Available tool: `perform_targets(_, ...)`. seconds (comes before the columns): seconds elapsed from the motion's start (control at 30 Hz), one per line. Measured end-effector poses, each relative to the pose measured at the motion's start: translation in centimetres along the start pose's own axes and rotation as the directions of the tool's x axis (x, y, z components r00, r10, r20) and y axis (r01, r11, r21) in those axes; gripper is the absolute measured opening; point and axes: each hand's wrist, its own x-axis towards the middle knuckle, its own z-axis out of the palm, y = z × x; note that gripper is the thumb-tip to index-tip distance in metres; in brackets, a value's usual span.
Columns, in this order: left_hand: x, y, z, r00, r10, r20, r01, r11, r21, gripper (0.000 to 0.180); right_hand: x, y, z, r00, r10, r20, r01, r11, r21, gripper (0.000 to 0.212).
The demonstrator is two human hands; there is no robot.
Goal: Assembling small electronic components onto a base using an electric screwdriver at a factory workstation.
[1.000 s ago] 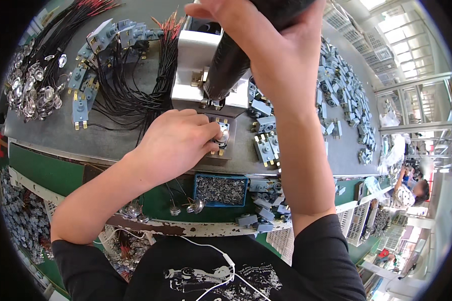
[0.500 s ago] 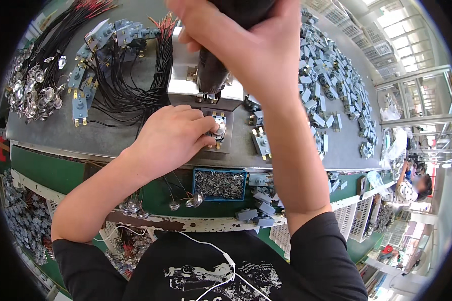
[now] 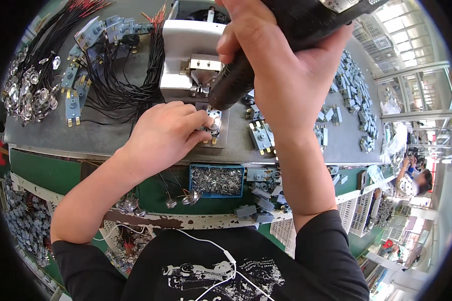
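My left hand (image 3: pixel 163 128) is closed around the side of a small grey switch housing (image 3: pixel 214 123) with a round silvery metal disc and brass tabs. The housing rests on a flat metal block (image 3: pixel 225 128) near the table's front edge. From above, my right hand (image 3: pixel 293 75) grips a thick black electric screwdriver (image 3: pixel 236 83), which leans up to the right. Its lower end is just at the far edge of the housing; whether it touches cannot be made out, and the bit is hidden.
Behind the block stands a white metal machine (image 3: pixel 178 60). Black wires (image 3: pixel 120 95) and silvery discs (image 3: pixel 35 95) lie left, a heap of grey housings (image 3: pixel 354 90) right. A blue tray (image 3: pixel 217 181) of small metal pieces sits in front. A person (image 3: pixel 411 183) is far right.
My right hand has moved right, tilting the screwdriver and bringing its lower end to the housing. More of the white machine shows. My left hand keeps its hold on the housing.
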Motion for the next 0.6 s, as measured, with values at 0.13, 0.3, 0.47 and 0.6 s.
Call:
perform_targets(0.13,0.3,0.1,-0.1,1.0,-0.001,0.003,0.001,1.0,0.009,0.019,-1.1,0.8,1.3,0.969,-0.124,-0.212,0.141,0.988,0.067,0.041)
perform_targets(0.3,0.2,0.4,-0.3,0.999,-0.023,0.026,0.022,0.999,0.039,0.019,-0.6,2.7,0.4,0.962,-0.252,-0.107,0.265,0.956,0.125,0.039)
perform_targets(0.47,0.3,0.5,-0.4,0.998,-0.03,0.048,0.028,0.999,0.042,0.02,-0.4,3.0,-0.1,0.969,-0.241,-0.062,0.243,0.969,0.037,0.041)
perform_targets(0.6,0.3,0.6,-0.5,0.997,-0.047,0.058,0.045,0.998,0.034,0.019,-0.4,4.3,0.4,0.948,-0.313,-0.062,0.319,0.938,0.139,0.046)
